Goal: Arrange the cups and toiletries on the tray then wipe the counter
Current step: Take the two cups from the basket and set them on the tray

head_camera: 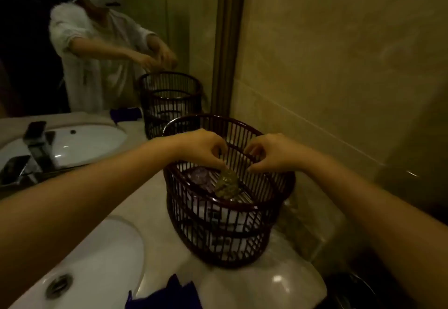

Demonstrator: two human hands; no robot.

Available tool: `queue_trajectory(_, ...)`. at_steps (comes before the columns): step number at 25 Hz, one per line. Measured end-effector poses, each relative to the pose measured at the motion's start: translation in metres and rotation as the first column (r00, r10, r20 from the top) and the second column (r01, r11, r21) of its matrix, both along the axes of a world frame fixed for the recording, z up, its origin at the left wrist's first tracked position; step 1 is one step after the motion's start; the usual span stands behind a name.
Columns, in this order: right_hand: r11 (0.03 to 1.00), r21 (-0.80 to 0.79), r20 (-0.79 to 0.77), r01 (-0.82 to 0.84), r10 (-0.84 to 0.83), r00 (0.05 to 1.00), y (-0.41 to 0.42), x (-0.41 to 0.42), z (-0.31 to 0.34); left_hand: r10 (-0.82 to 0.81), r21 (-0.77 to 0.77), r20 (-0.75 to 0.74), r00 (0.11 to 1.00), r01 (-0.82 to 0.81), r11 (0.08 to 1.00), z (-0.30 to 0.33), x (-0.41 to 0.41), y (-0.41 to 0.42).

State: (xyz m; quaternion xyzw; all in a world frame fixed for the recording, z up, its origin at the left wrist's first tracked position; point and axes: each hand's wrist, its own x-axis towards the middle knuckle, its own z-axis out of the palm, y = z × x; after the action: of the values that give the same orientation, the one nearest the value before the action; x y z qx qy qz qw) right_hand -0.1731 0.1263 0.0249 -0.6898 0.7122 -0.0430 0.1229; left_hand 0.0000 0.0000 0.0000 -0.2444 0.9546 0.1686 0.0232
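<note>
reaching over a dark slatted basket on the pale counter, left hand pinching a crumpled yellowish wrapper above the basket's upper tier, right hand curled and empty just beside it, white sink at left, purple cloth at near edge

A dark slatted basket stands upright on the pale table, at 3 o'clock from the white sink. Inside it lie white packets, a purplish crumpled wrapper and, just beside it at 3 o'clock, a greenish crumpled wrapper.
</note>
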Motion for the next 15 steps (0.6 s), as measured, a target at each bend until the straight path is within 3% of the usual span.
queue_trajectory(10, 0.922, 0.284, 0.06, -0.262, 0.256, 0.965, -0.172, -0.051, -0.097, 0.208, 0.122, 0.211, 0.955, -0.236, 0.964, -0.081, -0.043, -0.11)
queue_trajectory(15, 0.888, 0.382, 0.032, -0.255, 0.263, 0.964, -0.194, -0.056, -0.146, 0.146, 0.076, 0.448, 0.882, -0.2, 0.977, -0.114, -0.065, -0.139)
